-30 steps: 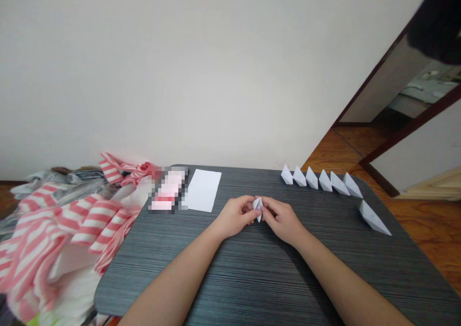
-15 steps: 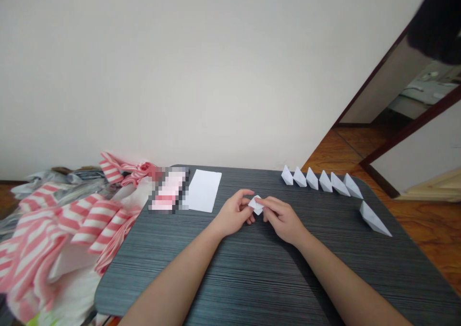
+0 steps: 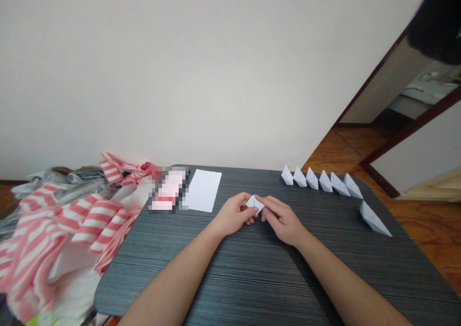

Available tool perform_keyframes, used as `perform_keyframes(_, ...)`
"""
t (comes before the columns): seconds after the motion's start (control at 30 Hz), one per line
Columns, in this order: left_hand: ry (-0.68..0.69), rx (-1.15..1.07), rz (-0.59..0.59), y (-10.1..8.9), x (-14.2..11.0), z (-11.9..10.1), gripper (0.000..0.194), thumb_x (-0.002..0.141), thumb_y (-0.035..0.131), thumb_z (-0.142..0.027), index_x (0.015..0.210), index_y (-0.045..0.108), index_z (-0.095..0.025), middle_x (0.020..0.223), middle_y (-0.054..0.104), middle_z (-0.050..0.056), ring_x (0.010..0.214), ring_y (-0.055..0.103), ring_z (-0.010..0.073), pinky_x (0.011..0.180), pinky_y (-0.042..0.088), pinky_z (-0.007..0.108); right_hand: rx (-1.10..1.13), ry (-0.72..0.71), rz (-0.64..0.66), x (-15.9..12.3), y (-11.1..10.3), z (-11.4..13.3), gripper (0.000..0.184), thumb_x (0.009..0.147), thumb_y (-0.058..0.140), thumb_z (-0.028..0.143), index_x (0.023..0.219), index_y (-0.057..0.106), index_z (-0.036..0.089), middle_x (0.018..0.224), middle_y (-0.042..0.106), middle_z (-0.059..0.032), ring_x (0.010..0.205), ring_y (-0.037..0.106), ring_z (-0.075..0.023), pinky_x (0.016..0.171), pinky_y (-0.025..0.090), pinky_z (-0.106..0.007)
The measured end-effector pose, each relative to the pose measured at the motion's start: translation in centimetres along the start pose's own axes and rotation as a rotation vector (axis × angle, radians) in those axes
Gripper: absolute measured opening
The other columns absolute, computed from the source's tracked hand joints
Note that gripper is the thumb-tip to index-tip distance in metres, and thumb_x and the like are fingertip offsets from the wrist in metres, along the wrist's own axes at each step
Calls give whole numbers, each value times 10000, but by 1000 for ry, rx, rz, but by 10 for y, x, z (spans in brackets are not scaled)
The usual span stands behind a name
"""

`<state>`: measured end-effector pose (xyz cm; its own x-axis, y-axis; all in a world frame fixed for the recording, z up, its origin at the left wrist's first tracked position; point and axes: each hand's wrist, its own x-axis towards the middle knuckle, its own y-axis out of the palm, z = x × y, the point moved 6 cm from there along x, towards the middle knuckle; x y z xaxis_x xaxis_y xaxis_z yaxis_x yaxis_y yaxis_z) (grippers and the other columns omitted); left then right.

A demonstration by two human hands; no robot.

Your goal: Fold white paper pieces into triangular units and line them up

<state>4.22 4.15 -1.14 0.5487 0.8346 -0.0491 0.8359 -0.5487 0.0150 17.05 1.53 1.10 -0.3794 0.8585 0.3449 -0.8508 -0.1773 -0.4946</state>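
Note:
A small folded piece of white paper [image 3: 255, 204] sits between my two hands above the middle of the dark table. My left hand [image 3: 234, 215] pinches its left side, and the fingers of my right hand [image 3: 283, 220] press on its right side. Part of the paper is hidden by my fingers. Beyond my right hand stands a row of several folded white paper boats [image 3: 325, 182], with one larger boat [image 3: 373, 219] lying apart near the right edge. A flat white paper sheet [image 3: 203, 190] lies at the far edge, left of my hands.
The dark grey grained table [image 3: 252, 280] has a pixelated, blurred pink-and-white item [image 3: 169, 190] at its far left edge. A heap of pink-striped cloth [image 3: 90, 220] lies off the left edge. A wall stands behind, and a wooden floor [image 3: 425, 225] shows at right.
The small paper has turned and flattened slightly between my fingers. My right fingers have moved from beside it to across its upper right edge. The boats and sheet have not moved.

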Motion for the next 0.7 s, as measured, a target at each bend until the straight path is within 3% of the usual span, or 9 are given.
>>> perform_keyframes(0.1, -6, 43, -4, -1, -1, 3, 219, 791, 564, -336, 863, 526, -133, 713, 617, 37, 582, 573, 103, 548, 470, 227, 34, 134, -26, -1, 0, -8, 369, 900, 407, 212, 1267, 448, 208, 809, 592, -28, 624, 577, -125, 618, 465, -267)
perform_keyframes(0.2, -8, 86, 3, -1, -2, 4, 221, 789, 565, -342, 844, 541, -129, 698, 619, 37, 584, 574, 107, 546, 469, 227, -39, 198, -2, 0, 2, -10, 186, 883, 457, 251, 986, 597, 183, 675, 594, -5, 571, 573, -126, 569, 438, -248)
perform_keyframes(0.3, 0, 110, 10, -1, -2, 3, 222, 789, 563, -340, 848, 552, -127, 711, 627, 43, 590, 577, 107, 550, 470, 225, -92, 221, 20, 2, 2, -9, 190, 876, 472, 255, 753, 595, 178, 584, 582, 10, 523, 560, -119, 549, 417, -237)
perform_keyframes(0.7, 7, 201, 92, 5, -5, -6, 316, 843, 469, -379, 830, 628, -107, 727, 662, 67, 592, 588, 109, 560, 473, 215, -35, 224, 3, 1, 1, -7, 217, 878, 468, 256, 691, 544, 177, 569, 573, 13, 512, 529, -112, 532, 397, -226)
